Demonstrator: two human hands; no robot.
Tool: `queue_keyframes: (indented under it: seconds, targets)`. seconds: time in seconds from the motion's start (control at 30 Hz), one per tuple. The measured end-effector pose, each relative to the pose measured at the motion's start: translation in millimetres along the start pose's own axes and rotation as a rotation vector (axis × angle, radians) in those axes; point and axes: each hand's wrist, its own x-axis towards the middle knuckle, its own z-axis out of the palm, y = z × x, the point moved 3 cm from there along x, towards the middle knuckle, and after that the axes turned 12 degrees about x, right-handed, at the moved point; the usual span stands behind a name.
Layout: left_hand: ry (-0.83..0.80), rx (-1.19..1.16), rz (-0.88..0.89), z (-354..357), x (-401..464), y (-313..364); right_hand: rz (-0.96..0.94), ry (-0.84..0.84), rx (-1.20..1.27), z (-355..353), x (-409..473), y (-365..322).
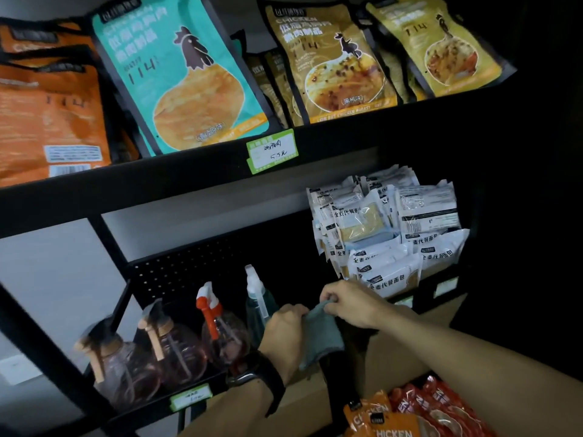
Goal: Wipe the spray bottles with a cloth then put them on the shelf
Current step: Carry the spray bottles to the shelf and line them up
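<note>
Standing as backdrop: black metal shelving against a pale wall, tiers stepped so stock faces outward. Leaning along the top tier, big chicken pouches, tilted for reading; a green price tag clipped below. Piling up at mid-right, white bread packets. Sitting in a row on the low perforated tray, four spray bottles, nozzles up, seemingly already shelved; the tall teal one just beside the hands, likely next or just done. Hanging between both hands, a grey cloth, being stretched, probably for refolding to a clean face. Pinching its top edge, right hand, fingers curled tight. Gripping the other corner, left hand, fingers closed round the fabric, dark band at wrist.
</note>
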Motion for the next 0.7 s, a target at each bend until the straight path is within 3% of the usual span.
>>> queue_keyframes:
  seconds: [0.27,0.37,0.5,0.7]
  targets:
    - [-0.103,0.09,0.02,26.9,11.8,-3.5,0.021,0.044,-0.069,23.5,26.9,29.1]
    - [-0.125,0.138,0.08,33.2,7.9,-4.7,-0.167,0.102,-0.155,30.1,17.8,30.9]
    - [-0.165,0.163,0.064,42.4,4.9,-9.3,-0.335,0.027,-0.239,41.1,1.7,30.8]
    - [-0.155,0.177,0.071,35.8,5.0,-5.5,-0.266,-0.032,-0.276,42.1,-0.1,29.4]
